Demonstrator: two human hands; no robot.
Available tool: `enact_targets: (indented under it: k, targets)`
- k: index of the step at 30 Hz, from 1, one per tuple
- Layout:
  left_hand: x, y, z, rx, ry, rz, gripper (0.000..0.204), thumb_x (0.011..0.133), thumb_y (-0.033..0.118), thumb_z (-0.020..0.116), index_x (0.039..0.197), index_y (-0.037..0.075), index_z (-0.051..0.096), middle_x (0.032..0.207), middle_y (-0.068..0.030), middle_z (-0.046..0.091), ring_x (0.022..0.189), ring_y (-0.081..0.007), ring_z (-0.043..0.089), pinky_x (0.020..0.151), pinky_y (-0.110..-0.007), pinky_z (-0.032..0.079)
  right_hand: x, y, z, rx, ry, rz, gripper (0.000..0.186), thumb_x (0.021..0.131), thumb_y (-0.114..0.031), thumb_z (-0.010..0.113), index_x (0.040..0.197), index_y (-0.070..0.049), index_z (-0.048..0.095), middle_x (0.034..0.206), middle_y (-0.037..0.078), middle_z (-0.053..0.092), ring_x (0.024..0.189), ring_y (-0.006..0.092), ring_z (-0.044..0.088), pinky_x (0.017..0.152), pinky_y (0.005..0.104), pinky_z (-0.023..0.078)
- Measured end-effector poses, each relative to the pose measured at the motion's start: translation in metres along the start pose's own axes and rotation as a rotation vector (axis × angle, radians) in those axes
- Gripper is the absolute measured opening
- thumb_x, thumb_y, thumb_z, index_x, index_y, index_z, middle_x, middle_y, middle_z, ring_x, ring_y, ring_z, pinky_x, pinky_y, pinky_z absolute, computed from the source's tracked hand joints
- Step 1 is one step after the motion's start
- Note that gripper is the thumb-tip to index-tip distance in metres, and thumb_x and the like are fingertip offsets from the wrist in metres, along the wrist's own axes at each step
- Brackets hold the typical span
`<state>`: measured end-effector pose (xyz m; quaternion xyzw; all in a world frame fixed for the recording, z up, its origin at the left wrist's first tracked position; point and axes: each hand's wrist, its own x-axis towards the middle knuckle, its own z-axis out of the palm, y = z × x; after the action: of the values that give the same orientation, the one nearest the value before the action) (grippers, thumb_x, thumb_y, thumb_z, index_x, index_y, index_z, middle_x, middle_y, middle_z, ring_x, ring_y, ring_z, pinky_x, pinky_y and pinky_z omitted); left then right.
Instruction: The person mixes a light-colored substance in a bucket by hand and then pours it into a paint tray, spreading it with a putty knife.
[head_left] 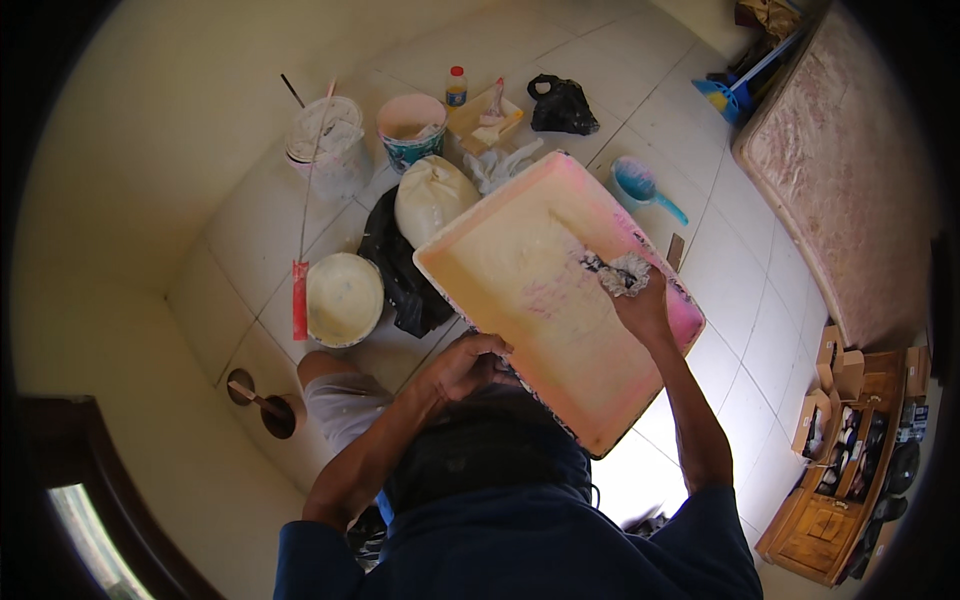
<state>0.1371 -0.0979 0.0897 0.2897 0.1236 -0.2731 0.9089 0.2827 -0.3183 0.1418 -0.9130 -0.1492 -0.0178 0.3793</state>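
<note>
A large shallow plastic tray (530, 340), cream with pink, orange and dark smudges, is tilted over my lap. My left hand (465, 365) is closed on its lower-left edge, thumb on top and fingers partly hidden behind it. My right hand (645, 310) holds a crumpled whitish, dark-stained rag (627, 275) against the inside of the tray, toward its right side. Beyond the tray's left edge sit a cream cloth sack (433, 195) on black plastic (413, 295) and a bucket of cream liquid (344, 297). A blue scoop (632, 182) lies just past the tray's upper right.
Behind are two buckets (320, 150) (410, 130), a bottle (456, 88), a small tray (470, 120) and a black bag (565, 105). A red roller (300, 300) is left; round wooden pieces (280, 418) lie nearer. A mattress (840, 180), broom (730, 92) and wooden cabinet (830, 530) line the right.
</note>
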Motion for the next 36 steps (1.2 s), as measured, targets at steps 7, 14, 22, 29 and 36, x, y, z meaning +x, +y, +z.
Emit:
enact_targets:
  k: [7, 14, 22, 29, 36]
  targets:
    - [-0.001, 0.003, 0.004, -0.028, 0.014, -0.009, 0.041, 0.074, 0.013, 0.057, 0.113, 0.003, 0.051, 0.108, -0.0089, 0.056, 0.099, -0.023, 0.054, 0.085, -0.046, 0.044, 0.027, -0.002, 0.007, 0.078, 0.027, 0.018, 0.014, 0.073, -0.006, 0.069, 0.078, 0.0, 0.057, 0.071, 0.005, 0.058, 0.065, 0.0125, 0.051, 0.061, 0.0276, 0.043]
    - [-0.001, -0.001, 0.002, -0.013, 0.015, -0.007, 0.04, 0.074, 0.013, 0.058, 0.112, 0.003, 0.052, 0.107, -0.0088, 0.057, 0.099, -0.023, 0.054, 0.085, -0.046, 0.044, 0.021, 0.0, 0.004, 0.235, -0.048, 0.083, 0.023, 0.072, -0.009, 0.072, 0.084, 0.0, 0.055, 0.08, 0.006, 0.059, 0.073, 0.014, 0.054, 0.068, 0.0271, 0.045]
    - [0.001, 0.0, -0.004, -0.011, -0.011, -0.029, 0.043, 0.074, 0.014, 0.058, 0.115, 0.003, 0.05, 0.109, -0.0089, 0.056, 0.1, -0.023, 0.053, 0.087, -0.046, 0.042, 0.014, -0.007, 0.014, 0.249, 0.03, -0.039, 0.017, 0.072, -0.009, 0.068, 0.075, 0.001, 0.056, 0.065, 0.009, 0.054, 0.059, 0.0159, 0.048, 0.059, 0.0291, 0.042]
    - [0.002, -0.002, -0.007, -0.019, -0.009, -0.038, 0.043, 0.074, 0.014, 0.058, 0.115, 0.004, 0.051, 0.109, -0.0081, 0.056, 0.1, -0.0223, 0.053, 0.087, -0.046, 0.041, 0.006, -0.018, 0.02, 0.192, -0.053, -0.134, 0.018, 0.073, -0.009, 0.068, 0.075, 0.002, 0.054, 0.066, 0.009, 0.056, 0.061, 0.0161, 0.05, 0.06, 0.03, 0.043]
    - [0.001, 0.001, 0.003, -0.013, 0.017, -0.024, 0.045, 0.074, 0.014, 0.057, 0.116, 0.003, 0.049, 0.111, -0.0097, 0.054, 0.104, -0.0236, 0.051, 0.087, -0.047, 0.041, 0.006, 0.004, -0.003, -0.059, -0.091, 0.03, 0.03, 0.073, -0.014, 0.072, 0.094, 0.0, 0.056, 0.092, 0.008, 0.061, 0.082, 0.0153, 0.057, 0.075, 0.029, 0.046]
